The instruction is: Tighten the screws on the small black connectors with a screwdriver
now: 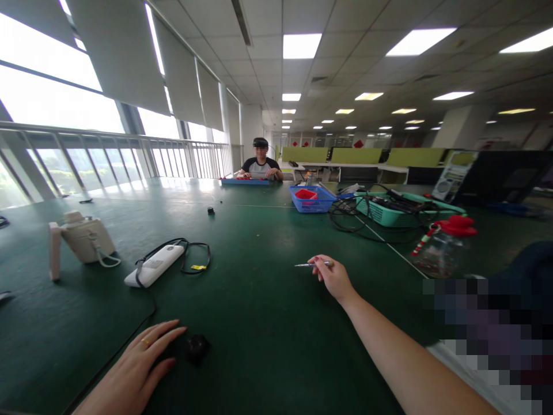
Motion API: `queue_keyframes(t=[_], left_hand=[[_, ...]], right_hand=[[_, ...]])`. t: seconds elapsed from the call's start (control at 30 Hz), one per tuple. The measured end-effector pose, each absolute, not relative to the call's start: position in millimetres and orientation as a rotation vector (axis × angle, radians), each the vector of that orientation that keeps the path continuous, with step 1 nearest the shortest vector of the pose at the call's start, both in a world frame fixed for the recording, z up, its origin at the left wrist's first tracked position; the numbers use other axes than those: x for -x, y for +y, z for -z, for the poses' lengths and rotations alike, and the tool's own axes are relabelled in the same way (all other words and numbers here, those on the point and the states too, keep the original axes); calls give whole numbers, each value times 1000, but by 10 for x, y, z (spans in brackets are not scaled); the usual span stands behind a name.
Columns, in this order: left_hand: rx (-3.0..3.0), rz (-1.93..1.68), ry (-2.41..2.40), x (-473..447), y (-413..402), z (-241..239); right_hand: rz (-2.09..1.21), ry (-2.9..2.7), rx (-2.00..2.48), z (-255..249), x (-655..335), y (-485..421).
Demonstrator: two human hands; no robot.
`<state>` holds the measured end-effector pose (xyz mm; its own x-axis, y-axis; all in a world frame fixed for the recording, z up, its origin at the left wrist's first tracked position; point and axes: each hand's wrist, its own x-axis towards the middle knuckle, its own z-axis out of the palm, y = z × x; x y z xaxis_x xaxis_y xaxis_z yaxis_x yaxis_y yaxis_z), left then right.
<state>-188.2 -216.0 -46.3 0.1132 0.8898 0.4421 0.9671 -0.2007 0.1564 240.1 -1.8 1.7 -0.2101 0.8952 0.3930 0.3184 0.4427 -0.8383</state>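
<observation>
My right hand [332, 278] is raised a little over the green table, fingers closed round a small silver screwdriver [305, 265], its thin tip pointing left. The fingers hide part of its handle. My left hand [139, 358] lies low at the left with its fingers stretched out and holds nothing. Just right of those fingertips sits a small round black object [197, 348], apart from the hand and too blurred to name. Beyond the left hand lies a white power strip [154, 266] with a black cord [208, 253] looped beside it.
A beige bottle [88, 237] stands at the left. Blue [317, 204] and green [384, 214] baskets, loose cables and a red-lidded jar [444, 248] are at the right. A small black piece [211, 211] lies farther back. Another person [261, 168] sits at the far end behind a blue tray [245, 181].
</observation>
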Motion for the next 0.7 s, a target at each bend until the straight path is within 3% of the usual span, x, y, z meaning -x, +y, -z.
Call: queue_keyframes(t=[0.33, 0.7], left_hand=[[2260, 654, -1874, 2160, -2273, 465], [2343, 766, -1857, 1482, -2146, 65]], right_hand=[[-746, -1748, 1043, -46, -2381, -36], [-769, -1750, 1053, -58, -2380, -54]])
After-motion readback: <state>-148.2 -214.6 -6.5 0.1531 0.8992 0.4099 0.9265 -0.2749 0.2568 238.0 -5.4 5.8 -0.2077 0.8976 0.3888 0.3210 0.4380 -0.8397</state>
